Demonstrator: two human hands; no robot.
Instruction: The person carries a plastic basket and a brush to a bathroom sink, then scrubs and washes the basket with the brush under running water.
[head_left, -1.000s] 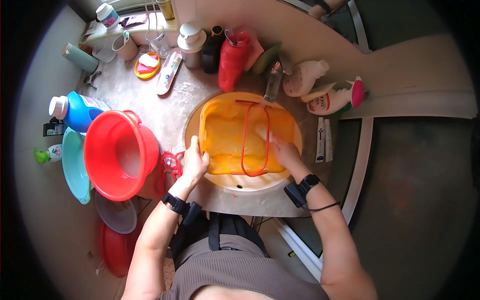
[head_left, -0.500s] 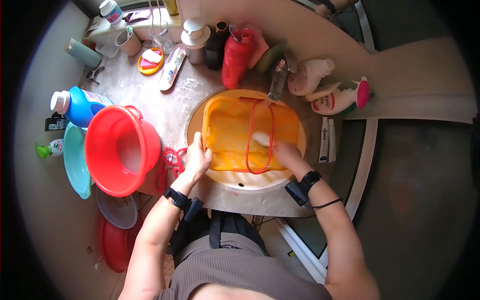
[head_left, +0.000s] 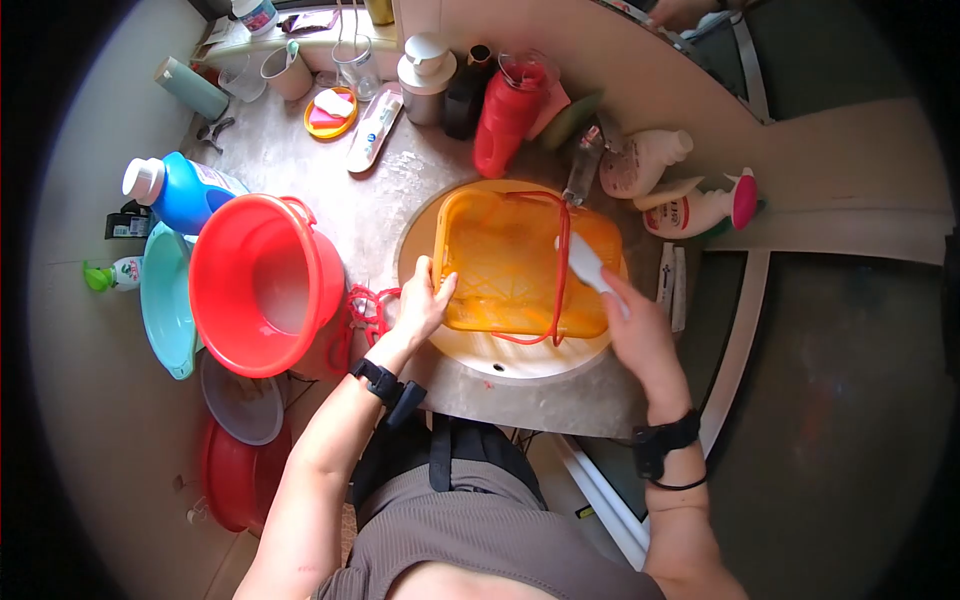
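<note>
An orange plastic basket (head_left: 500,240) with a thin red handle (head_left: 562,260) is tilted over the round sink (head_left: 470,355). My left hand (head_left: 428,303) grips its left rim, thumb over the edge. In my right hand (head_left: 640,325), the fingers are closed around a white brush (head_left: 588,265), whose far end reaches over the basket's right part, by the red handle. The brush's bristles cannot be made out. A metal faucet (head_left: 583,165) stands just behind the basket.
Left of the basket are a red bucket (head_left: 215,290), a teal basin (head_left: 168,310) and red scissors-like handles (head_left: 370,305). Behind stand a blue jug (head_left: 190,195), a pump bottle (head_left: 426,80) and a red bottle (head_left: 500,115). Spray bottles (head_left: 690,212) and tubes (head_left: 679,290) lie right.
My right hand has moved right and toward me with the brush, out from over the basket. The red handle has swung right. My left hand keeps its grip; the whole view has shifted slightly.
</note>
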